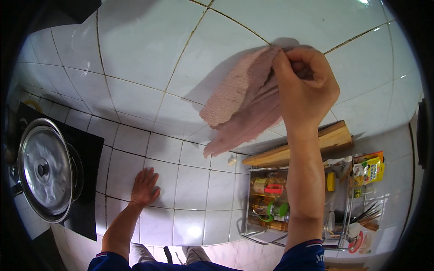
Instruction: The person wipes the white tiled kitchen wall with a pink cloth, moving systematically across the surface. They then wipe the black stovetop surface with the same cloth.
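Pinched between the thumb and fingers of my right hand (305, 78) is a pink cloth (237, 95), raised in front of the white wall tiles (142, 44). The cloth hangs in loose folds down and to the left, and its shadow falls on the wall close by. Whether it touches the tiles I cannot tell. My left hand (145, 188) rests palm down on the white tiled counter (190, 189), fingers spread, holding nothing. A garlic bulb (232, 160) lies on the counter near the wall, below the cloth.
At left, a lidded metal pot (45, 171) stands on a black cooktop (90, 162). On the right, a metal rack (249, 203) holds several bottles, seasoning packets (369, 171) and utensils. A wooden board (334, 135) leans by the wall behind my right forearm. A dark hood (64, 13) juts in at upper left.
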`<action>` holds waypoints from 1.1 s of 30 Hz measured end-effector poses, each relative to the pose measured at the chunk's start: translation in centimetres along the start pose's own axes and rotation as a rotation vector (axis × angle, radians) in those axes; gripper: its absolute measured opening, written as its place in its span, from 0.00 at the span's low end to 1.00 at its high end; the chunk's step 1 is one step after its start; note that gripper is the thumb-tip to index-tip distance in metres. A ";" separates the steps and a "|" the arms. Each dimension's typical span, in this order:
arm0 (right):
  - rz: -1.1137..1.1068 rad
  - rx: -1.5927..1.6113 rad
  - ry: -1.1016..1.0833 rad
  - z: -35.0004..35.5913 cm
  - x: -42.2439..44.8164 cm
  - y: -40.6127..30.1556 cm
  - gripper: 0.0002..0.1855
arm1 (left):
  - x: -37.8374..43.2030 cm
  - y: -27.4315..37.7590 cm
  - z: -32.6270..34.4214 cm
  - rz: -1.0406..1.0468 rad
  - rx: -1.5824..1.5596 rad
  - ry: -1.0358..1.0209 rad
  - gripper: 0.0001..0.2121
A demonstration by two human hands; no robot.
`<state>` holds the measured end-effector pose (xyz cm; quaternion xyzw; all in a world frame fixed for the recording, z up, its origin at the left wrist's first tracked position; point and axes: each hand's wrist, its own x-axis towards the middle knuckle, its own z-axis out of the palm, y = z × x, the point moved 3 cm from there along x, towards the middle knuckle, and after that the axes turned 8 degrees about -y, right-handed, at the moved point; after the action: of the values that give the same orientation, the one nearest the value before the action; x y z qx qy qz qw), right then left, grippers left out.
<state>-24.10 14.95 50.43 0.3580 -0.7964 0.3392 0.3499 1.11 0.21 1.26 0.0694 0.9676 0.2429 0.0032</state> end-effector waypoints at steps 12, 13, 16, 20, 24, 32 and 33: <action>0.168 0.029 -0.018 0.3 0.1 -1.5 0.03 | 0.1 0.2 -0.1 0.006 -0.008 -0.007 0.29; 0.166 0.031 -0.039 1.3 0.5 -2.2 0.03 | 0.1 0.1 -0.2 0.006 -0.007 -0.002 0.29; 0.164 0.004 -0.067 2.3 0.8 -3.2 0.03 | 0.0 0.0 -0.3 0.003 -0.009 0.005 0.29; 0.228 0.034 0.003 1.1 0.0 -1.6 0.04 | 0.0 0.1 -0.6 0.001 -0.003 0.008 0.28; 0.220 0.054 0.030 1.5 0.2 -1.8 0.04 | 0.1 0.0 -0.2 -0.007 -0.018 0.005 0.28; 0.103 -0.084 -0.006 2.2 0.5 -2.9 0.04 | -0.2 -0.2 -0.6 -0.020 -0.003 -0.017 0.29; 0.156 -0.034 0.024 1.1 -0.3 -1.4 0.04 | -0.2 -0.2 -0.7 -0.026 0.000 -0.017 0.28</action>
<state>-23.19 13.45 49.99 0.2847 -0.8235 0.3559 0.3379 1.25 -0.33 1.81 0.0589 0.9684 0.2420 0.0145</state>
